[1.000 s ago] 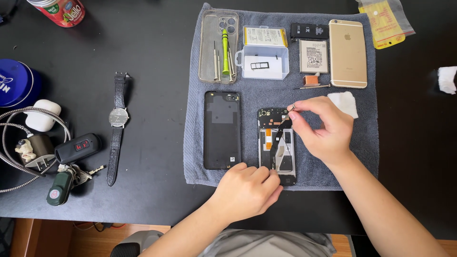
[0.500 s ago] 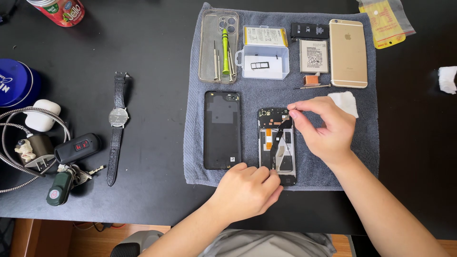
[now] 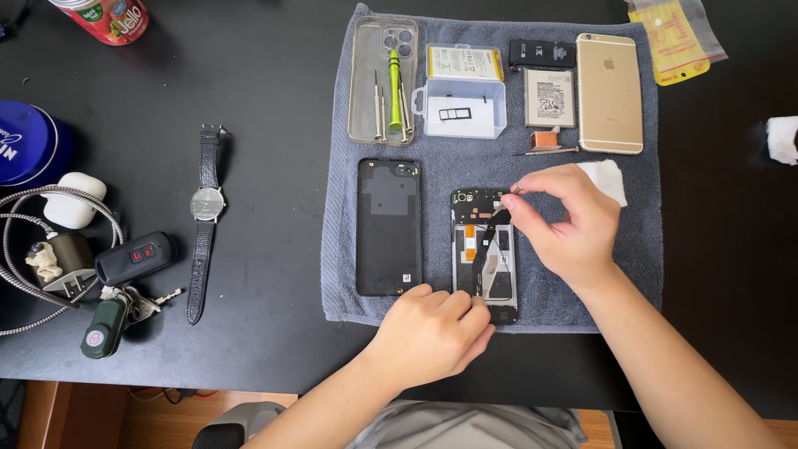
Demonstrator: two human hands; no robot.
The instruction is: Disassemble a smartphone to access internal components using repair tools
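An opened phone point(image 3: 485, 249), back removed and inner boards and an orange flex cable exposed, lies on a grey towel point(image 3: 507, 170). My left hand point(image 3: 432, 333) presses on and grips its lower end. My right hand point(image 3: 569, 220) hovers over the phone's upper right corner, thumb and forefinger pinched on a tiny silvery part point(image 3: 515, 189). The phone's black back cover point(image 3: 389, 226) lies just to the left.
Further back on the towel are a clear case holding small screwdrivers point(image 3: 382, 79), a plastic box point(image 3: 464, 106), two batteries point(image 3: 549, 97), a gold phone point(image 3: 609, 93) and a white tissue point(image 3: 607, 176). On the black table at the left lie a wristwatch point(image 3: 204, 220), keys point(image 3: 125, 283) and a cable point(image 3: 25, 249).
My right hand's pinched fingertips shifted very slightly at the phone's upper right corner. My left hand stayed put.
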